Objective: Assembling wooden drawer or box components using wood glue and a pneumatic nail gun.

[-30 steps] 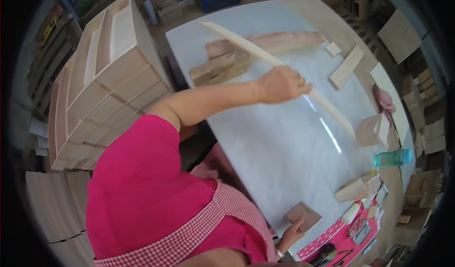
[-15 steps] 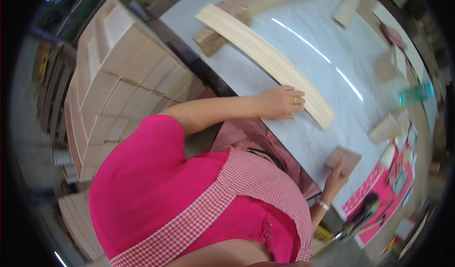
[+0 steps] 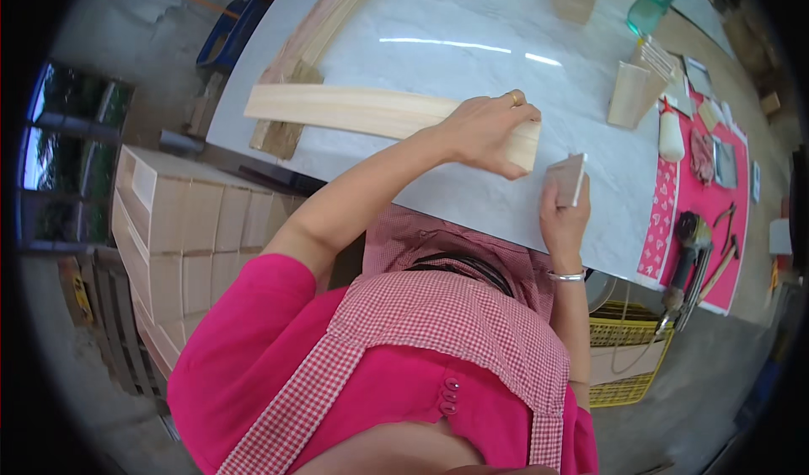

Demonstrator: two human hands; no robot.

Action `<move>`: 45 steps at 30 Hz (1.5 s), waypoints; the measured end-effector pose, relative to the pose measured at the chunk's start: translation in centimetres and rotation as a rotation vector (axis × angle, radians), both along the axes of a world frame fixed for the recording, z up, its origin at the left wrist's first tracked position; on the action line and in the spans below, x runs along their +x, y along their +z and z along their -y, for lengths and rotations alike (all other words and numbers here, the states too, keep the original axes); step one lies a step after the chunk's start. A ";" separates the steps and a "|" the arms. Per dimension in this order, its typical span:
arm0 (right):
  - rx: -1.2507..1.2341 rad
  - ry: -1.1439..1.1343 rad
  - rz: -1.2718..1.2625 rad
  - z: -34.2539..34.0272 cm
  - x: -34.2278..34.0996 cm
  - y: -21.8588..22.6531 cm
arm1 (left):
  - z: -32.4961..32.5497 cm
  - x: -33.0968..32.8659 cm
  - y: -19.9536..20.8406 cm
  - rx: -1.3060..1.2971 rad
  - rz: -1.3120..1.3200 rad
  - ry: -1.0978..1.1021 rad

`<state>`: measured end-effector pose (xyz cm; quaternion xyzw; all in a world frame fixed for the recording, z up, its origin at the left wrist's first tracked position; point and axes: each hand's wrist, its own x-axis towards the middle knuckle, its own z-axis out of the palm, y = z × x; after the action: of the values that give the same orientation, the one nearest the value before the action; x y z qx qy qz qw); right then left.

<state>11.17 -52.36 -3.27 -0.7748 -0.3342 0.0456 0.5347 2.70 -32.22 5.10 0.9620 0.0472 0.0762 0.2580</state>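
My left hand (image 3: pixel 487 131) grips the right end of a long, pale wooden board (image 3: pixel 345 108) from above, fingers over its far edge and thumb at the near side. The board's left end lies across a tape-brown block (image 3: pixel 278 138) on the white table. In my right hand (image 3: pixel 566 218) is a small flat sanding block (image 3: pixel 565 178), held tilted up on edge just right of the board's end. Its face is brownish grey and its edge pale. It stands apart from the board.
Long wooden pieces (image 3: pixel 329 28) lie at the table's far left. Small wooden boxes (image 3: pixel 628 91), a teal bottle (image 3: pixel 653 3) and a white glue bottle (image 3: pixel 671 134) stand at right. A power tool (image 3: pixel 689 252) lies on pink cloth (image 3: pixel 712 222). Stacked wooden trays (image 3: pixel 202 247) stand left; a yellow crate (image 3: pixel 624 365) sits below.
My view has turned, so the board now runs more level. My left hand has shifted onto the board's right end, and my right hand has brought the sanding block up close to that end.
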 end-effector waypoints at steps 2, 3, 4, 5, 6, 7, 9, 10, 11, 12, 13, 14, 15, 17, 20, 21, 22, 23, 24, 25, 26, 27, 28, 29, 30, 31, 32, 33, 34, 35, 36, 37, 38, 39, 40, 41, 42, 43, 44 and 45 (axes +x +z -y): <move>-0.025 0.015 0.176 -1.1 -0.5 0.7 | 1.5 -0.7 2.8 0.007 0.056 -0.039; -0.014 0.002 0.162 -1.5 -0.8 0.9 | 2.0 -1.0 3.7 0.001 0.128 -0.042; -0.029 0.008 0.151 -1.8 -1.0 1.0 | 2.4 -0.9 4.3 0.012 0.114 -0.056; -0.043 0.026 0.140 -2.3 -1.1 1.0 | 2.5 -1.0 4.6 0.009 0.117 -0.038; -0.057 0.043 0.131 -2.7 -1.3 1.0 | 2.6 -0.9 4.9 0.005 0.122 -0.021; -0.046 0.039 0.119 -2.9 -1.4 1.1 | 2.7 -0.9 5.0 0.001 0.128 -0.006; -0.066 0.028 0.151 -3.2 -1.6 1.3 | 2.6 -0.6 4.6 0.026 0.116 0.000; -0.080 0.023 0.168 -3.2 -1.7 1.4 | 2.7 -0.5 4.4 0.039 0.115 0.012; -0.076 0.016 0.159 -3.2 -1.7 1.5 | 2.8 -0.4 4.3 0.051 0.116 0.024; -0.081 0.017 0.154 -3.3 -1.7 1.6 | 2.8 -0.3 4.2 0.054 0.108 0.016; -0.086 0.018 0.149 -3.3 -1.7 1.6 | 2.9 -0.1 4.2 0.005 0.088 0.014; -0.092 0.019 0.144 -3.3 -1.7 1.6 | 3.0 0.0 4.2 -0.043 0.068 0.013; -0.089 0.013 0.138 -3.3 -1.7 1.6 | 3.1 0.1 4.2 -0.093 0.049 0.014; -0.120 0.018 0.150 -3.4 -1.7 1.5 | 3.2 0.4 4.1 -0.098 0.037 0.010; -0.133 0.018 0.149 -3.4 -1.7 1.3 | 3.1 0.6 3.9 -0.112 0.022 0.010; -0.133 0.019 0.146 -3.3 -1.6 1.3 | 3.1 0.6 3.8 -0.112 0.020 0.009; -0.133 0.021 0.144 -3.3 -1.6 1.2 | 3.0 0.6 3.8 -0.112 0.020 0.010; -0.131 0.018 0.141 -3.3 -1.6 1.2 | 3.0 0.6 3.7 -0.112 0.019 0.010; -0.138 0.016 0.152 -3.3 -1.6 1.2 | 3.0 0.7 3.7 -0.109 0.017 0.007; -0.145 0.015 0.163 -3.3 -1.6 1.2 | 3.0 0.7 3.6 -0.103 0.020 0.005; -0.151 0.014 0.174 -3.3 -1.6 1.2 | 3.0 0.7 3.5 -0.096 0.024 0.002; -0.150 0.013 0.173 -3.3 -1.6 1.2 | 3.0 0.8 3.5 -0.090 0.027 -0.001; -0.156 0.014 0.171 -3.3 -1.6 1.2 | 3.0 0.8 3.6 -0.088 0.026 -0.002; -0.163 0.015 0.170 -3.3 -1.7 1.2 | 3.0 0.8 3.6 -0.092 0.020 0.002; -0.171 0.016 0.170 -3.3 -1.6 1.2 | 3.1 0.8 3.6 -0.097 0.014 0.006; -0.170 0.014 0.169 -3.3 -1.6 1.2 | 3.1 0.8 3.6 -0.102 0.009 0.009; -0.163 0.015 0.170 -3.3 -1.6 1.2 | 3.2 0.8 3.7 -0.102 0.008 0.008; -0.156 0.016 0.171 -3.3 -1.6 1.3 | 3.2 0.7 3.7 -0.103 0.010 0.012; -0.149 0.018 0.172 -3.4 -1.6 1.3 | 3.2 0.7 3.7 -0.103 0.011 0.016; -0.148 0.016 0.171 -3.4 -1.6 1.3 | 3.2 0.7 3.7 -0.103 0.012 0.021; -0.148 0.014 0.169 -3.4 -1.6 1.3 | 3.2 0.6 3.7 -0.103 0.012 0.019; -0.148 0.011 0.167 -3.4 -1.6 1.3 | 3.2 0.6 3.7 -0.103 0.010 0.021; -0.147 0.009 0.164 -3.4 -1.6 1.3 | 3.2 0.6 3.7 -0.104 0.008 0.022; -0.147 0.008 0.163 -3.4 -1.6 1.2 | 3.2 0.6 3.6 -0.104 0.006 0.023; -0.146 0.007 0.167 -3.4 -1.6 1.3 | 3.2 0.6 3.6 -0.104 0.006 0.022; -0.145 0.006 0.170 -3.4 -1.6 1.3 | 3.1 0.6 3.6 -0.105 0.008 0.021; -0.145 0.006 0.173 -3.4 -1.6 1.3 | 3.1 0.6 3.5 -0.106 0.010 0.020; -0.145 0.005 0.172 -3.4 -1.7 1.3 | 3.1 0.6 3.5 -0.107 0.012 0.019; -0.146 0.006 0.172 -3.3 -1.7 1.4 | 3.1 0.6 3.5 -0.107 0.010 0.019; -0.147 0.008 0.173 -3.3 -1.7 1.4 | 3.1 0.6 3.5 -0.107 0.011 0.016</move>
<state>9.52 -49.05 -1.87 -0.8118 -0.3777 0.0052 0.4454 3.31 -35.32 8.62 0.9459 0.0577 0.0808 0.3088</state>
